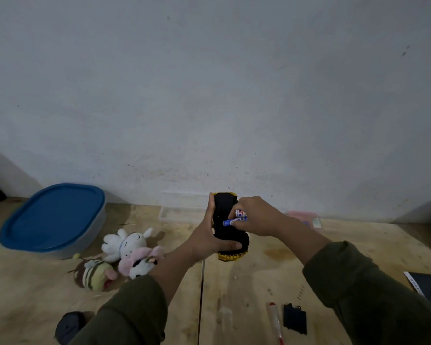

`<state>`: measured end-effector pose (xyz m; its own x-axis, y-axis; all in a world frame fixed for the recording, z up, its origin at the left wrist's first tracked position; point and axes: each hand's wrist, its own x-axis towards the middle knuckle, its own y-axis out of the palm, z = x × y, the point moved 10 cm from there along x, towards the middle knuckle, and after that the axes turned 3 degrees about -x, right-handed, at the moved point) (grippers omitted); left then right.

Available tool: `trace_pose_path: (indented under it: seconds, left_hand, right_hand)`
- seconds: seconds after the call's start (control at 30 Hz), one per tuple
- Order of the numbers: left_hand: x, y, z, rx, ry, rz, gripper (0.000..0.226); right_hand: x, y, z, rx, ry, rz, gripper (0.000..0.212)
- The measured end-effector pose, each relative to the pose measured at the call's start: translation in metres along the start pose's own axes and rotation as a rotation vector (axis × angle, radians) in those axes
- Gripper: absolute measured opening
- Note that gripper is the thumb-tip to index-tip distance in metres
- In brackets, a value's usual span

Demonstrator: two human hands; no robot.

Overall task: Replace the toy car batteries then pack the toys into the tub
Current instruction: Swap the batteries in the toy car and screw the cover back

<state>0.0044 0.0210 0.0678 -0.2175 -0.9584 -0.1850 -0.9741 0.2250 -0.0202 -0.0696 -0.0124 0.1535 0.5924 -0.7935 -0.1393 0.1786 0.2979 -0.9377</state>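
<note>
A yellow toy car [226,205] is held upside down above the wooden floor, its black underside facing me. My left hand [210,239] grips its left side and near end. My right hand [255,216] pinches blue and white batteries [235,221] against the underside at the battery bay. The black battery cover [294,318] lies on the floor at the lower right, beside a screwdriver [275,319] with a clear, red-tipped handle. The tub [54,220], closed with a blue lid, stands at the left by the wall.
Three plush toys lie left of my arms: a white one [126,241], a pink and white one [141,262], a striped one [95,273]. A clear tray [177,207] and pink packet [302,216] sit by the wall. A dark round object [69,326] lies bottom left, papers [426,285] far right.
</note>
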Motion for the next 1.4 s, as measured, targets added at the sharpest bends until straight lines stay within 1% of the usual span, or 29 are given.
trace_pose_path:
  seconds: [0.13,0.23,0.3,0.37,0.4,0.5,0.57,0.67,0.77,0.83,0.9,1.0,1.07,1.1,1.13,1.17,1.2,1.23,1.27,1.33,1.4]
  left_hand:
    - [0.002,-0.004,-0.001,-0.022,0.017,0.005,0.134]
    - [0.001,-0.004,-0.002,-0.026,0.028,0.035,0.136]
    - [-0.001,-0.005,-0.001,-0.029,0.03,0.04,0.136]
    - [-0.004,-0.006,-0.001,-0.016,0.033,0.037,0.135]
    - [-0.005,-0.008,-0.002,-0.009,0.033,0.03,0.135]
    - [-0.006,-0.014,-0.006,0.009,0.035,0.0,0.134]
    - [-0.005,-0.017,-0.009,0.023,0.048,-0.013,0.133]
    - [-0.004,-0.023,-0.012,0.038,0.065,-0.025,0.132]
    - [-0.005,-0.028,-0.013,0.055,0.071,-0.047,0.133]
    - [-0.005,-0.027,-0.014,0.065,0.071,-0.039,0.133]
    - [-0.005,-0.023,-0.016,0.073,0.075,-0.035,0.132]
    - [-0.005,-0.018,-0.013,0.061,0.061,-0.034,0.132]
    - [-0.003,-0.017,-0.011,0.044,0.054,-0.038,0.132]
    - [0.0,-0.018,-0.01,0.032,0.048,-0.041,0.132]
    - [0.002,-0.018,-0.011,0.016,0.038,-0.033,0.133]
    - [0.004,-0.018,-0.012,0.006,0.03,-0.024,0.135]
    - [0.005,-0.016,-0.014,0.002,0.029,-0.01,0.136]
    - [0.006,-0.013,-0.016,0.001,0.029,0.011,0.136]
    - [0.006,-0.008,-0.018,-0.005,0.025,0.037,0.136]
    - [0.006,0.002,-0.017,-0.031,0.011,0.081,0.135]
    - [0.007,0.008,-0.016,-0.046,-0.008,0.086,0.134]
  right_hand:
    - [-0.001,0.003,0.004,0.012,-0.02,0.04,0.022]
    - [0.002,0.008,0.007,0.037,-0.025,0.032,0.021]
    - [0.004,0.009,0.006,0.097,-0.018,0.019,0.019]
    - [0.004,0.01,0.001,0.184,0.005,0.003,0.023]
    - [0.004,0.008,-0.003,0.235,0.026,-0.025,0.025]
    - [0.002,-0.006,-0.022,0.4,0.132,-0.195,0.029]
    - [-0.001,-0.011,-0.03,0.411,0.183,-0.253,0.036]
    - [-0.002,-0.008,-0.031,0.43,0.214,-0.201,0.051]
    - [0.001,0.001,-0.033,0.444,0.274,-0.121,0.077]
    - [0.003,0.01,-0.039,0.499,0.352,-0.052,0.089]
    - [0.002,0.016,-0.042,0.553,0.419,0.01,0.097]
    - [0.002,0.017,-0.044,0.522,0.451,0.027,0.099]
    - [0.002,0.016,-0.044,0.461,0.431,0.029,0.096]
    - [0.003,0.011,-0.045,0.402,0.417,0.0,0.089]
    - [0.004,0.002,-0.045,0.338,0.403,-0.077,0.076]
    - [0.004,-0.011,-0.045,0.293,0.388,-0.207,0.059]
    - [0.002,-0.025,-0.042,0.299,0.376,-0.353,0.042]
    - [-0.002,-0.035,-0.039,0.356,0.362,-0.472,0.034]
    - [-0.004,-0.04,-0.033,0.43,0.336,-0.546,0.031]
    - [-0.003,-0.039,-0.018,0.49,0.261,-0.589,0.029]
    - [-0.001,-0.03,-0.004,0.46,0.207,-0.56,0.025]
